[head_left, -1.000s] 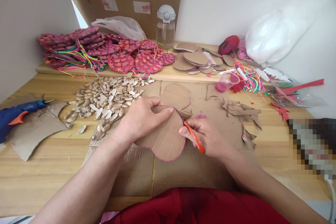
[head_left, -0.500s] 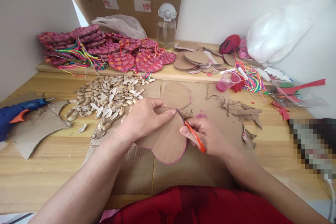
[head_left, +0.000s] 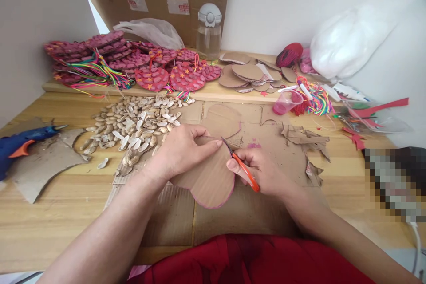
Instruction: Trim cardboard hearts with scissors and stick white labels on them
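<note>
A heart-shaped piece of cardboard (head_left: 213,177) with a pink outline along its edge is held above the work surface. My left hand (head_left: 186,148) grips it by its upper left part, thumb on top and fingers underneath. In my right hand (head_left: 258,168) are orange-handled scissors (head_left: 245,171), their blades at the cardboard's upper right edge. Part of the blades is hidden by the cardboard. Just beyond lies another cut cardboard piece (head_left: 222,120) with a pink-marked edge.
Peanut shells (head_left: 133,128) are heaped at the left, near a blue glue gun (head_left: 26,144). Decorated pink hearts (head_left: 151,77), cardboard shapes (head_left: 248,73) and a bottle (head_left: 209,31) line the back ledge. Cardboard scraps (head_left: 306,135) and a plastic cup (head_left: 286,102) sit to the right.
The scissors have shifted very slightly along the cardboard's edge, with more of the blade tip showing above it. Both hands keep their hold; the whole view has moved a little.
</note>
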The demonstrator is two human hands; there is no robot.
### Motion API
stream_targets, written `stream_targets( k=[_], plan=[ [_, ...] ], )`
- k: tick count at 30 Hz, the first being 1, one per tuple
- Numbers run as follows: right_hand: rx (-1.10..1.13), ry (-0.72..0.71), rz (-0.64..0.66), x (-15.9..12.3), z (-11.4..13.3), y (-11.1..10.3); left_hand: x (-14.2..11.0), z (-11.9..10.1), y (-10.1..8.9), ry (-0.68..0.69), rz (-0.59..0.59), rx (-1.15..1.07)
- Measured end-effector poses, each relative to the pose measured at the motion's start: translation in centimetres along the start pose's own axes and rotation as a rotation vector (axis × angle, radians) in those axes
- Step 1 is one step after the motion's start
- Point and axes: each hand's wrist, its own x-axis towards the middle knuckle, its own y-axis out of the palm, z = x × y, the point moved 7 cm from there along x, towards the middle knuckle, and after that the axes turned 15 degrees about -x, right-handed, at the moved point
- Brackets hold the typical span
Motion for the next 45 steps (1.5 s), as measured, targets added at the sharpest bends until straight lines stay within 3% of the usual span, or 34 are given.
stream_targets(
  k=[12, 16, 19, 23, 27, 30, 37, 40, 45],
  plan=[
    [-0.147, 0.012, -0.044, 0.2, 0.2, -0.9, 0.0, 0.2, -0.1, -0.023, 0.002, -0.007],
    [-0.047, 0.024, -0.079, 0.2, 0.4, -0.8, 0.0, 0.0, 0.2, 0.007, 0.017, -0.017],
    [0.054, 0.060, -0.200, -0.1, 0.4, -2.1, 0.0, -0.2, 0.4, 0.018, 0.040, -0.026],
    [-0.009, 0.137, -0.450, -0.7, 0.1, -5.0, -0.1, -0.4, 0.2, 0.008, 0.026, -0.007],
    [0.019, 0.116, -0.514, -0.3, -0.1, -5.6, 0.0, -0.3, 0.0, 0.011, 0.040, 0.022],
    [-0.004, 0.115, -0.531, 0.2, -0.5, -5.5, 0.1, -0.1, 0.3, 0.021, 0.128, 0.007],
    [-0.188, 0.129, -0.457, 2.4, -0.8, -5.1, -0.7, -0.2, 3.0, 0.073, 0.556, -0.105],
    [-0.425, 0.116, -0.447, 4.3, 0.5, -4.9, -0.7, -0.2, 3.2, 0.066, 0.591, -0.149],
    [-0.679, 0.211, -0.427, 7.3, 2.0, -4.4, -0.5, -0.2, 2.3, 0.021, 0.525, -0.328]
  ],
)
